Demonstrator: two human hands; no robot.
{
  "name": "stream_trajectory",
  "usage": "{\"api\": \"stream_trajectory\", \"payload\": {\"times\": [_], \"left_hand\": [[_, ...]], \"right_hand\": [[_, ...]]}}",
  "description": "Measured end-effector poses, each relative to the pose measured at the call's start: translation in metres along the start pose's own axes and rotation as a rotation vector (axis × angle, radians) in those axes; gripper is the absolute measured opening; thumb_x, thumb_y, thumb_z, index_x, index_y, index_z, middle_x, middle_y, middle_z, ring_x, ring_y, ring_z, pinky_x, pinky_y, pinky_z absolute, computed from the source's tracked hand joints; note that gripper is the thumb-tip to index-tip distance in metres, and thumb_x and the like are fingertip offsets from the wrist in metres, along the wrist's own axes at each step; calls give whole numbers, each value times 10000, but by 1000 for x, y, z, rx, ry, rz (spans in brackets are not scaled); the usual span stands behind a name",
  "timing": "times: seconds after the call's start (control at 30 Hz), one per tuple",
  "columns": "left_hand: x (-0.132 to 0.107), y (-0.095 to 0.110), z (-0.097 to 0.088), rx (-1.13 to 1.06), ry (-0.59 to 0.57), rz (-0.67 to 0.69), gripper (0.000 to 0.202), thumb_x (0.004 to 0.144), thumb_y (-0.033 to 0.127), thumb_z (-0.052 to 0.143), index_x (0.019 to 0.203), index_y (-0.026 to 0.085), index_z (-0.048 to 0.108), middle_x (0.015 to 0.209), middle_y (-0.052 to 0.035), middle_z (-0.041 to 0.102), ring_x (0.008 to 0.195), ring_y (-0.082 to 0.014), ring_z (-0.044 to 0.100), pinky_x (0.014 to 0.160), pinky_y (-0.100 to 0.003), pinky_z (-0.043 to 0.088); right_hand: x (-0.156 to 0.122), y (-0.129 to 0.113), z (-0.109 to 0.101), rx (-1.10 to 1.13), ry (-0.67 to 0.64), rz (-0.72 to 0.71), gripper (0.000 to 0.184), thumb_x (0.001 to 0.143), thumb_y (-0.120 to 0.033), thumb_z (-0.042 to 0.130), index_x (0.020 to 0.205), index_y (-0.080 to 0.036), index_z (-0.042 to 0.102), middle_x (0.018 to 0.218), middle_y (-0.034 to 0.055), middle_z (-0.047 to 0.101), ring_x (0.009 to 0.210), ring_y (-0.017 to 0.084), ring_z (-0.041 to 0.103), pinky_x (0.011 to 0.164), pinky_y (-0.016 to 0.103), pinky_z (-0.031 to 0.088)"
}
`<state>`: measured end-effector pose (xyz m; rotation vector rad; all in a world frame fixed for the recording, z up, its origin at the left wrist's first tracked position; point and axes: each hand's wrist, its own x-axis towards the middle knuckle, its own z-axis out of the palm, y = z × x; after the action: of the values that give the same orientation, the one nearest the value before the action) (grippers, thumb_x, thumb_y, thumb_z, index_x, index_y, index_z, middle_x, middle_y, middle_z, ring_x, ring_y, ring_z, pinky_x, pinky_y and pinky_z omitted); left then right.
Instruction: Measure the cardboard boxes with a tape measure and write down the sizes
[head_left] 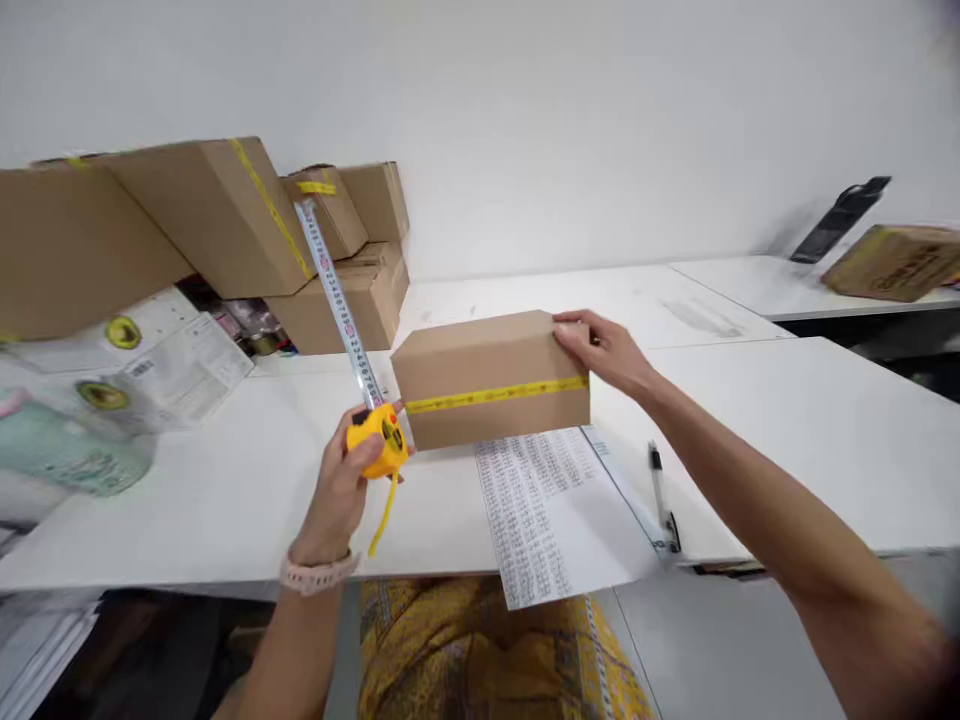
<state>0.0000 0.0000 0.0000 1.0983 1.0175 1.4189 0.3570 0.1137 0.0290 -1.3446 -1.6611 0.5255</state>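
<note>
My left hand (346, 480) is wrapped round a yellow tape measure (384, 440), its fingertips close to the left end of a cardboard box. The metal blade (337, 300) sticks out up and to the left, and a yellow wrist cord hangs below the case. The brown cardboard box (487, 360), sealed with yellow tape along its front, is held tilted above the table. My right hand (600, 345) grips its upper right corner between thumb and fingers. Under the box lies a printed sheet (555, 520) with rows of small marks, reaching over the table's front edge.
Several cardboard boxes (210, 210) are stacked at the back left, beside a white carton (127, 360) and a mint-green container (67, 445). A pen (661, 495) lies right of the sheet on the white table (787, 440). Another box (892, 262) and a black object (840, 220) stand far right.
</note>
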Motion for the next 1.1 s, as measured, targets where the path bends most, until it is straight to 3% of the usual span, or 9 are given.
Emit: {"api": "stream_trajectory", "payload": {"times": [0.13, 0.27, 0.37, 0.43, 0.5, 0.6, 0.77, 0.97, 1.1], "left_hand": [[23, 28, 9, 27, -32, 45, 613, 703, 482, 855, 1144, 173, 563, 1382, -175, 639, 673, -190, 727, 428, -247, 536], [6, 26, 30, 56, -55, 97, 586, 726, 450, 864, 1169, 205, 569, 1387, -135, 614, 748, -193, 734, 488, -255, 573], [-23, 3, 52, -6, -238, 18, 607, 724, 429, 886, 1204, 227, 575, 1257, -100, 645, 812, -191, 714, 601, -282, 611], [-40, -16, 68, -77, -368, -111, 618, 731, 453, 886, 1217, 221, 582, 1173, -90, 652, 811, -173, 681, 660, -298, 613], [-53, -33, 83, -138, -419, -231, 623, 731, 473, 889, 1209, 211, 586, 1119, -80, 645, 804, -153, 647, 697, -298, 598], [-66, -51, 98, -196, -412, -341, 623, 714, 496, 903, 1165, 203, 588, 1084, -63, 628, 803, -139, 622, 714, -285, 565], [-85, -66, 113, -244, -379, -412, 648, 691, 519, 916, 1145, 196, 586, 1102, -58, 611, 849, -140, 601, 768, -291, 545], [-99, -79, 123, -267, -374, -418, 650, 692, 519, 912, 1148, 199, 577, 1084, -51, 597, 850, -138, 575, 780, -305, 542], [-102, -83, 126, -270, -379, -444, 645, 689, 510, 911, 1138, 199, 570, 1087, -49, 590, 851, -133, 558, 794, -310, 544]], "right_hand": [[41, -4, 4, -208, 131, -35, 464, 886, -664, 581, 840, -221, 713, 971, 91, 691, 926, 267, 628, 858, 437, 483], [72, 0, 19, -275, 199, -210, 390, 942, -554, 510, 761, -234, 640, 1025, 126, 684, 1055, 296, 595, 929, 457, 475], [85, 0, 31, -339, 155, -301, 329, 989, -442, 418, 807, -247, 612, 992, 124, 718, 949, 285, 610, 880, 442, 473], [88, -2, 36, -398, 140, -306, 300, 997, -375, 382, 846, -249, 609, 964, 120, 738, 886, 286, 616, 853, 440, 461], [89, -5, 39, -439, 147, -306, 279, 993, -315, 360, 936, -244, 623, 989, 116, 751, 893, 292, 629, 871, 449, 447], [88, -7, 39, -460, 143, -328, 331, 985, -247, 330, 1159, -239, 611, 968, 96, 746, 914, 298, 641, 899, 465, 429], [86, -10, 39, -514, 106, -416, 516, 990, -196, 296, 1456, -294, 493, 1029, 84, 713, 962, 302, 609, 891, 467, 409], [91, -10, 40, -609, 21, -470, 574, 958, -212, 411, 1501, -362, 521, 1085, 103, 646, 959, 301, 527, 874, 458, 403], [95, -7, 40, -598, -5, -491, 520, 984, -233, 370, 1429, -362, 605, 1093, 105, 603, 967, 292, 503, 879, 454, 389]]}}
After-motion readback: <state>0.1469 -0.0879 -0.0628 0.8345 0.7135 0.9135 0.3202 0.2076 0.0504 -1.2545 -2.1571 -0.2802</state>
